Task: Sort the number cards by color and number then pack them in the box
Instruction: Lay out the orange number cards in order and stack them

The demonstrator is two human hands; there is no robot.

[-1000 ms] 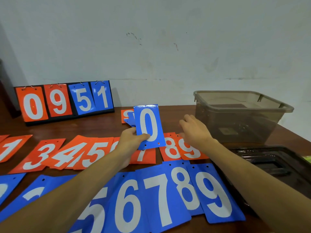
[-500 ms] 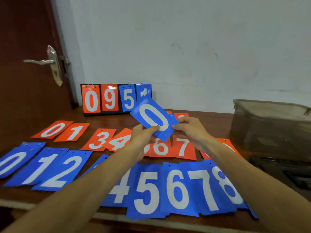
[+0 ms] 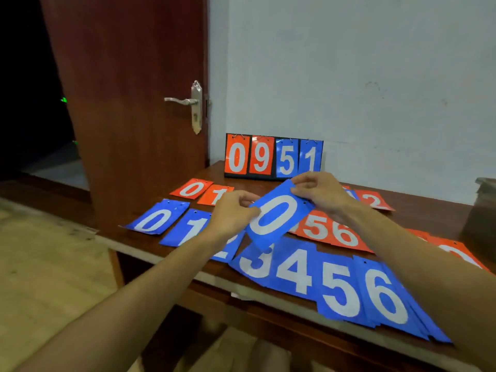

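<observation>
Both hands hold one blue "0" card (image 3: 276, 216) tilted in the air above the table. My left hand (image 3: 233, 212) pinches its lower left edge; my right hand (image 3: 319, 191) pinches its upper right corner. On the table lies a row of blue cards: a blue 0 (image 3: 155, 220), a blue 1 (image 3: 191, 230), then 3, 4, 5 and a blue 6 (image 3: 385, 299). Behind it runs an orange row with an orange 0 (image 3: 192, 188), an orange 1 (image 3: 218, 194) and orange 5 and 6 cards (image 3: 328, 230). The box (image 3: 483, 210) shows only at the far right edge.
A flip scoreboard (image 3: 273, 158) reading 0 9 5 1 stands against the wall at the back of the wooden table (image 3: 171, 253). A brown door with a metal handle (image 3: 185, 102) stands at the table's left end. The table's front edge runs close under the blue row.
The view has swung left, so the box has slid almost out of sight. The held blue 0 card has tilted and moved left; my right hand came off the table and now pinches it too.
</observation>
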